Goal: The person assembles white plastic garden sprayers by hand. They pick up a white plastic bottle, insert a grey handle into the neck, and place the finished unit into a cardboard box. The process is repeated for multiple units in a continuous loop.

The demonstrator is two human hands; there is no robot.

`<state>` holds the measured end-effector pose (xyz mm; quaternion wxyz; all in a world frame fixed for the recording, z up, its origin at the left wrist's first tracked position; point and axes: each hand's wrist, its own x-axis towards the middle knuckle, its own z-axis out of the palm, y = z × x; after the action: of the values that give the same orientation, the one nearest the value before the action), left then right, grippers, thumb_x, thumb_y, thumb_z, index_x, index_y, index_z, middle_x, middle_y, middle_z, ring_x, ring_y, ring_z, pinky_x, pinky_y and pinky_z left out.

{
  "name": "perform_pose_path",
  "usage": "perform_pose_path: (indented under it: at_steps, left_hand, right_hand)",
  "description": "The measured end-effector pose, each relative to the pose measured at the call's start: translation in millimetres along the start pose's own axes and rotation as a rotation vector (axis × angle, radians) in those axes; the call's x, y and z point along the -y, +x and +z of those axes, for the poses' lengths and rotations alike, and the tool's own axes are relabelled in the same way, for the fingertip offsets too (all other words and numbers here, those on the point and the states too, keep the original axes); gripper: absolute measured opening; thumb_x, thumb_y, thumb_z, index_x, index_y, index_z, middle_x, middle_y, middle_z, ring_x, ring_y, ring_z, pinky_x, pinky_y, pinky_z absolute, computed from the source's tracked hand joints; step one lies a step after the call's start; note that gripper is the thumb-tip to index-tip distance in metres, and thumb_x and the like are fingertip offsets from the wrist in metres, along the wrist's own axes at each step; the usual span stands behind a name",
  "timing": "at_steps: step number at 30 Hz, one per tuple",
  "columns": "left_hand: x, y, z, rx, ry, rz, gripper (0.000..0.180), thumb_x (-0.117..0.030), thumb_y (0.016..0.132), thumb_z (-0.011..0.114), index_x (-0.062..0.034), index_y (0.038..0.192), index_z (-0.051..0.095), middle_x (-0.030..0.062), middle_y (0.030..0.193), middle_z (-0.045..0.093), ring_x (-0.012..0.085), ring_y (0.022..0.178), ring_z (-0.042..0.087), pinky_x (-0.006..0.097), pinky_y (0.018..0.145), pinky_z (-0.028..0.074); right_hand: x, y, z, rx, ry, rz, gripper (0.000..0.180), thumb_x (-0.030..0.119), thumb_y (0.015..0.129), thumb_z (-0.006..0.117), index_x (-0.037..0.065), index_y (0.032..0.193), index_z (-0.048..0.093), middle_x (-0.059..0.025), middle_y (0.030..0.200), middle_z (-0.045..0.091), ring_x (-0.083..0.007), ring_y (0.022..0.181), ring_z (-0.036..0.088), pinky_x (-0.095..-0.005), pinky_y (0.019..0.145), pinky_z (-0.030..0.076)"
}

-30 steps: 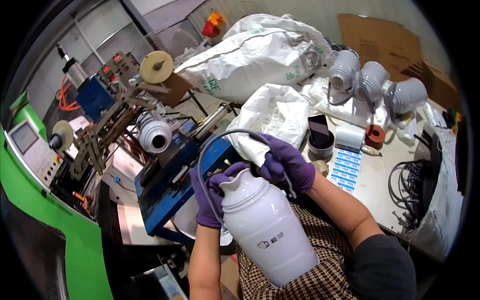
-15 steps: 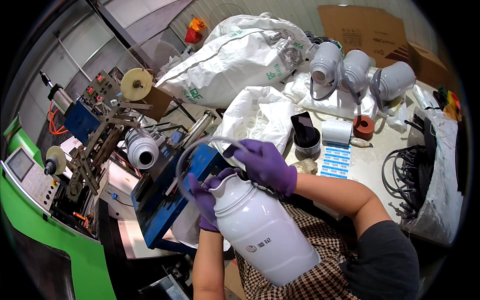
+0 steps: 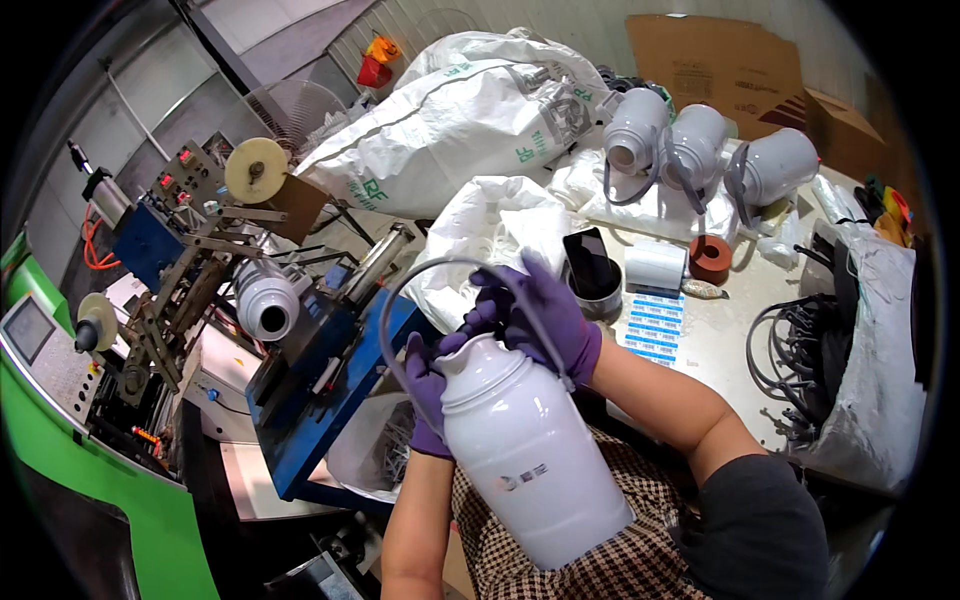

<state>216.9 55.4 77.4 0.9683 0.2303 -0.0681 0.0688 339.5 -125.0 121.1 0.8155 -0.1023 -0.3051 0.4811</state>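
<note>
Sacks [image 3: 470, 110] are piling up far behind the bench [image 3: 720, 350], and the blue machine [image 3: 320, 380] is sitting to my left with a finished bottle lying in its cradle. Near me, the white jug [image 3: 525, 450] is leaning across my lap, neck pointing far-left. I'm cupping its left shoulder with my left hand [image 3: 428, 390], fingers curled closed around the curve. My right hand [image 3: 545, 305] is lying over the neck, fingers half spread, thumb and forefinger seemingly pinching the mouth where the grey handle [image 3: 400, 320] is arching up and left; I cannot tell whether its end is seated yet. To do this well, I'm judging that I should be keeping the jug braced against my lap, holding it steady with the left hand, and pressing the handle end squarely at the neck rather than twisting it. Three more jugs [image 3: 700, 150] are waiting far right, beside a label sheet [image 3: 655, 325] and a red tape roll [image 3: 710, 258].
</note>
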Motion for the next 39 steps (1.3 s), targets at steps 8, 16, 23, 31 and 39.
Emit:
perform_pose_path:
  at_steps: [8, 16, 23, 31, 39]
  left_hand:
    - [80.9, -26.5, -36.8, -0.22, 0.834, 0.533, 0.046, -0.035, 0.109, 0.043, -0.0001, 0.136, 0.058, 0.017, 0.13, 0.066, 0.0265, 0.117, 0.065, 0.042, 0.102, 0.053]
    - [40.0, -153.5, -100.1, -0.407, 1.95, 0.678, 0.069, -0.067, 0.09, 0.066, -0.0007, 0.11, 0.063, 0.0089, 0.097, 0.063, 0.0226, 0.085, 0.065, 0.035, 0.079, 0.055]
    - [73.1, -215.7, -172.4, -0.695, 1.569, 0.476, 0.032, -0.018, 0.107, 0.044, 0.0013, 0.096, 0.067, 0.0089, 0.087, 0.063, 0.0181, 0.085, 0.063, 0.033, 0.075, 0.052]
    - [80.7, -211.3, -163.3, -0.651, 1.735, 0.482, 0.026, -0.013, 0.103, 0.051, 0.001, 0.091, 0.07, 0.0109, 0.091, 0.069, 0.0212, 0.085, 0.065, 0.033, 0.079, 0.052]
    - [69.3, -223.4, -182.4, -0.617, 1.723, 0.518, 0.02, -0.012, 0.098, 0.051, -0.0061, 0.1, 0.07, 0.0102, 0.092, 0.071, 0.0273, 0.086, 0.067, 0.039, 0.084, 0.051]
  right_hand:
    - [45.0, -48.7, -69.4, -0.058, -0.679, 0.214, 0.043, 0.026, 0.096, 0.069, 0.001, 0.13, 0.064, -0.0063, 0.121, 0.068, -0.0135, 0.113, 0.061, -0.0297, 0.1, 0.048]
    - [216.0, -194.9, -126.1, -0.344, -0.549, -1.09, 0.046, 0.034, 0.112, 0.038, 0.008, 0.149, 0.046, -0.0104, 0.143, 0.057, -0.0279, 0.128, 0.058, -0.0405, 0.111, 0.047]
    - [324.5, -245.3, -147.0, -1.816, -1.34, -1.3, 0.052, 0.036, 0.102, 0.052, 0.007, 0.144, 0.045, -0.0132, 0.138, 0.059, -0.0303, 0.124, 0.059, -0.043, 0.109, 0.048]
    - [378.8, -233.1, -148.3, -2.275, -1.372, -0.846, 0.041, 0.026, 0.098, 0.054, 0.005, 0.133, 0.051, -0.0146, 0.132, 0.061, -0.03, 0.12, 0.06, -0.043, 0.105, 0.049]
    - [355.5, -199.1, -168.6, -1.905, -1.813, -1.027, 0.032, 0.016, 0.093, 0.055, 0.003, 0.122, 0.057, -0.016, 0.126, 0.063, -0.0298, 0.115, 0.062, -0.0429, 0.102, 0.05]
